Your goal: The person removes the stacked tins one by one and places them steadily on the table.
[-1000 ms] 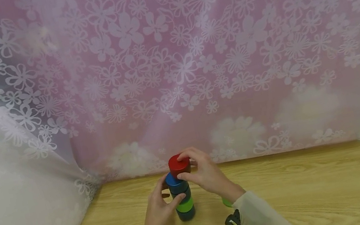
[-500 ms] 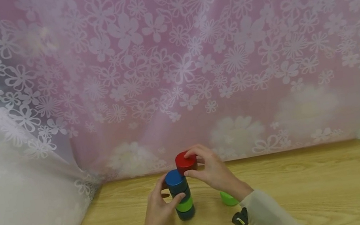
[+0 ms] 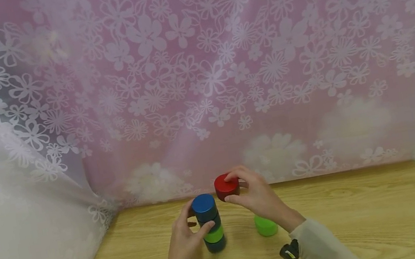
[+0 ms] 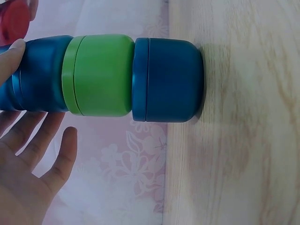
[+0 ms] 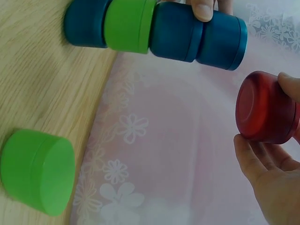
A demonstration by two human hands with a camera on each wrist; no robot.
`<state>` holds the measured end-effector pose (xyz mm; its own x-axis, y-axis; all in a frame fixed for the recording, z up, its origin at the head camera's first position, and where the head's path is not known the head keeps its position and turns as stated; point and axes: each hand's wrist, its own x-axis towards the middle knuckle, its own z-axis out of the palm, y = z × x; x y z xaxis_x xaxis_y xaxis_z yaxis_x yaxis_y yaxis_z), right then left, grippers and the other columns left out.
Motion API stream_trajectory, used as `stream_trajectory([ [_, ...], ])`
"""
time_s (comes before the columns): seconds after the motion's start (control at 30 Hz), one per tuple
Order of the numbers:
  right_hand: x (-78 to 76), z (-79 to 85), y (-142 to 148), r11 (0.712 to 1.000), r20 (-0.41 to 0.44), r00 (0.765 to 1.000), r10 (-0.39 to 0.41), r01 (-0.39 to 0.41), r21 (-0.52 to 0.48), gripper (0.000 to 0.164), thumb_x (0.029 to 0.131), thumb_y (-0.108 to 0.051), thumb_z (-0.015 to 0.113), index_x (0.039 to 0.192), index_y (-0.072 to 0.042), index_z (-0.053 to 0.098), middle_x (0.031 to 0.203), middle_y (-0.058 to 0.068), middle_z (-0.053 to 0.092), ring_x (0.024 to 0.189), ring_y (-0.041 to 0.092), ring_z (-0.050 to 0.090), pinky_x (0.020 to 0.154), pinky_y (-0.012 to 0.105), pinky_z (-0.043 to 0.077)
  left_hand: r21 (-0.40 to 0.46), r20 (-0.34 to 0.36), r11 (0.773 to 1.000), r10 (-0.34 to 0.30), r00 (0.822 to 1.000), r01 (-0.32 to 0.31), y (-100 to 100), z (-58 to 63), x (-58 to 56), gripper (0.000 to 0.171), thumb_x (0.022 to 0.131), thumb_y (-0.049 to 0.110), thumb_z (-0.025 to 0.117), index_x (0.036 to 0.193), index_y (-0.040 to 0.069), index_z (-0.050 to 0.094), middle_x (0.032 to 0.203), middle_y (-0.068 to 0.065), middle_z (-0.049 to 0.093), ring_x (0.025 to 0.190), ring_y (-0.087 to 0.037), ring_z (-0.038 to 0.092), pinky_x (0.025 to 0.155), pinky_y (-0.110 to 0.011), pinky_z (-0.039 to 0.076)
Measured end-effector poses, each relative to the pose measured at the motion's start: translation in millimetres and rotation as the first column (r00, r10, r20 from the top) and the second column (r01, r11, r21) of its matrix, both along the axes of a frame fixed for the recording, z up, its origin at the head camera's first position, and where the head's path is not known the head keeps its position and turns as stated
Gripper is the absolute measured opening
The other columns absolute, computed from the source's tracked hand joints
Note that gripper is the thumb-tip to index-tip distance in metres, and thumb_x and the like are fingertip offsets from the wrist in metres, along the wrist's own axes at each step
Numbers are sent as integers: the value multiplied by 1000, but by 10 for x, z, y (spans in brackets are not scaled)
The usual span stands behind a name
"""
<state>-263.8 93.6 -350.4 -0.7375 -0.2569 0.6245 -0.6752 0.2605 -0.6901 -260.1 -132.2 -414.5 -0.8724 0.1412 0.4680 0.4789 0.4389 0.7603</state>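
A tower of small round lidded tins stands on the table. From the bottom it runs blue tin (image 4: 168, 79), green tin (image 4: 101, 75), second blue tin (image 5: 173, 30), and top blue tin (image 3: 205, 208). My left hand (image 3: 182, 245) grips the upper part of the tower, thumb in front and fingers behind, around the seam between the two upper blue tins. To the right of the tower top, my right hand (image 3: 261, 198) holds a red tin (image 3: 226, 187) in the air between thumb and fingers. A visible gap separates it from the tower.
A loose green tin (image 3: 266, 225) stands on the wooden table (image 3: 373, 216), right of the tower and below the right forearm. Behind the table hangs a pink flowered curtain (image 3: 267, 91). A pale cloth (image 3: 14, 237) closes off the left side.
My right hand has carried the red tin rightward from over the tower's top edge to beside it, uncovering the loose green tin. The left hand and the tower have stayed in place.
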Motion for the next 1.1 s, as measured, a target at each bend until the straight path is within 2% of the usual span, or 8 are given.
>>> stream_trajectory([
  [0.3, 25, -80, 106, 999, 14, 999, -49, 49, 15, 36, 80, 10, 81, 111, 1, 66, 122, 16, 61, 113, 35, 62, 93, 44, 55, -8, -14, 1000, -7, 1000, 7, 21, -10, 0, 65, 87, 13, 84, 142, 1, 52, 119, -14, 67, 105, -33, 64, 82, -56, 56],
  [0.63, 42, -161, 220, 999, -21, 999, -40, 40, 13, 35, 81, 10, 81, 111, 2, 65, 121, 17, 62, 113, 37, 62, 92, 45, 55, -4, -18, 1000, 7, 1000, -7, 13, -11, 3, 66, 86, 12, 84, 142, 2, 52, 119, -14, 67, 105, -33, 64, 82, -57, 55],
  [0.9, 44, -246, 297, 999, 3, 999, -39, 39, 12, 37, 78, 12, 82, 110, 3, 66, 127, 22, 59, 118, 42, 59, 92, 43, 55, -9, -28, 1000, 8, 1000, -8, 3, -12, 0, 66, 85, 12, 84, 142, 2, 52, 118, -13, 68, 106, -33, 63, 81, -54, 55],
  [1.1, 52, -296, 368, 999, -11, 999, -37, 37, 12, 34, 80, 10, 82, 110, 3, 66, 120, 19, 62, 112, 38, 63, 91, 41, 56, -15, -34, 1000, 5, 999, -6, 0, -15, 2, 66, 85, 12, 84, 142, 1, 52, 119, -14, 67, 105, -33, 64, 80, -56, 56],
])
